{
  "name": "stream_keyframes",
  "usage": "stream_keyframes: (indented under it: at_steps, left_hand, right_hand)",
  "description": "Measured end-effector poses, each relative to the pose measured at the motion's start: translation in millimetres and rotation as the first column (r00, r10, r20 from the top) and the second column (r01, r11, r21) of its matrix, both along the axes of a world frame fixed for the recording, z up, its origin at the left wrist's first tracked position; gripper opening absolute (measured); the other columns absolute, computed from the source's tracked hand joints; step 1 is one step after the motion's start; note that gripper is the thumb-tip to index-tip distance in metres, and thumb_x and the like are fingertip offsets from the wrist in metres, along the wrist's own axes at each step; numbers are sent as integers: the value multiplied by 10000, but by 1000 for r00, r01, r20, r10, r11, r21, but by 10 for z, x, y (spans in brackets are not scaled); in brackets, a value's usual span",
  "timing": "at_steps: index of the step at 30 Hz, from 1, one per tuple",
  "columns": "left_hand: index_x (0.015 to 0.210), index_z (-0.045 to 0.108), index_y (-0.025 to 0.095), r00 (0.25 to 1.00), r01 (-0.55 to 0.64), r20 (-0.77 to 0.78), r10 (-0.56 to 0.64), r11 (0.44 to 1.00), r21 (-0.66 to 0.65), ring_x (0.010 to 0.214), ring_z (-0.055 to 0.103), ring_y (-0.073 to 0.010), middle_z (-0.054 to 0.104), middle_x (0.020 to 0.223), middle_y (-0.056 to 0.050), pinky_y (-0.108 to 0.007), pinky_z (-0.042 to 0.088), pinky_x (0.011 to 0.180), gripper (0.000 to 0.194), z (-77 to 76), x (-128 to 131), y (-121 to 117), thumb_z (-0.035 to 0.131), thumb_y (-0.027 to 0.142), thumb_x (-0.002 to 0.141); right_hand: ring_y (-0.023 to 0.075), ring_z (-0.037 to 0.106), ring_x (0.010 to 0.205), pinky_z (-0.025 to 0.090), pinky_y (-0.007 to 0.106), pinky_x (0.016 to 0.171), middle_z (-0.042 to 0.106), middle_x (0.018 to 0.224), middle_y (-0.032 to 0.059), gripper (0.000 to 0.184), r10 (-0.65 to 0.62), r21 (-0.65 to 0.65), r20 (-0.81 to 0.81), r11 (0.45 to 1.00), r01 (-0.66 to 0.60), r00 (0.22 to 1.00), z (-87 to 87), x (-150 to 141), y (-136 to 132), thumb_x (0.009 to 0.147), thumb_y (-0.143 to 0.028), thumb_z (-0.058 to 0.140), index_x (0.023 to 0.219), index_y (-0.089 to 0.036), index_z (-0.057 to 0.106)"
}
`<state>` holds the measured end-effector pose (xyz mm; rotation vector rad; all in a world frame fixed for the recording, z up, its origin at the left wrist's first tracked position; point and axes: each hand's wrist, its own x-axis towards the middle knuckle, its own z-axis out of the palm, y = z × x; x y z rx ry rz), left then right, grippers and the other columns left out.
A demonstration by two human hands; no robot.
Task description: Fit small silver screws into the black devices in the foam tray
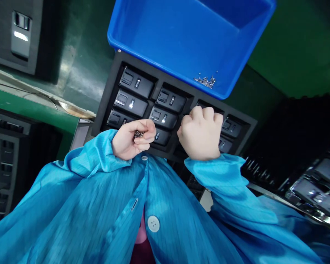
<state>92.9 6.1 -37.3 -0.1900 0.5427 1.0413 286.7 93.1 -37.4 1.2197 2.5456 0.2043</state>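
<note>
Small metal screws (139, 134) lie cupped in my left hand (130, 139), whose fingers curl around them, palm up. It is over the near left part of a dark foam tray (243, 119). My right hand (200, 134) is a closed fist, back of the hand up, above the tray's right-hand compartments; whatever its fingers hold is hidden. Several black box-shaped devices with white "Riton" lettering, such as this black device (136, 82), sit in rows in the tray. Some of them are covered by my hands.
Behind the tray stands a blue plastic bin (165, 33) with a loose pile of screws (206, 81) in its near corner. Another foam tray (33, 62) is at the upper left. Stacked trays (5, 128) stand at the left, and blurred dark parts (313, 183) lie at the right.
</note>
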Motion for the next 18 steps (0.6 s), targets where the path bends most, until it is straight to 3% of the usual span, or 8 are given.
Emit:
stream_keyframes:
  at_steps: [7, 11, 14, 16, 18]
  left_hand:
    - [676, 662, 90, 999, 24, -39, -25, 999, -29, 388, 224, -18, 380, 584, 17, -112, 210, 363, 364, -15, 41, 3, 343, 47, 846]
    - [691, 674, 83, 999, 26, -44, -27, 999, -31, 383, 230, -18, 383, 576, 20, -114, 202, 359, 356, -25, 52, -4, 356, 65, 850]
    - [781, 719, 56, 999, 23, -36, -24, 999, -42, 377, 322, -26, 469, 577, -3, -123, 233, 355, 378, -48, 89, 7, 357, 86, 885]
    - [899, 746, 38, 999, 39, -16, -40, 997, -67, 478, 546, -67, 637, 682, -70, -146, 399, 428, 427, -66, 140, 20, 332, 131, 950]
    - [1009, 749, 35, 998, 65, 31, -63, 994, -86, 766, 736, -141, 758, 910, -136, -210, 573, 664, 498, -76, 206, 31, 288, 225, 1025]
  right_hand:
    - [366, 512, 997, 376, 501, 778, 594, 957, 188, 111, -45, -11, -114, 999, 44, 992, -161, 115, 40, 836, -122, 526, 779, -149, 617]
    - [354, 519, 956, 379, 473, 734, 593, 902, 161, 82, -1, 18, -197, 1000, 4, 980, -232, 219, 80, 807, -145, 573, 733, -174, 595]
    - [315, 524, 917, 395, 451, 735, 580, 869, 109, 75, 26, -4, -386, 1000, -30, 922, -86, 278, 54, 801, -155, 611, 743, -201, 596]
    - [282, 536, 902, 418, 444, 769, 578, 869, 74, 82, 18, -44, -547, 998, -50, 837, 115, 278, -26, 801, -151, 637, 773, -220, 602]
    - [252, 555, 906, 431, 434, 811, 587, 885, 50, 109, -3, -78, -659, 995, -64, 752, 323, 238, -151, 819, -134, 639, 806, -236, 600]
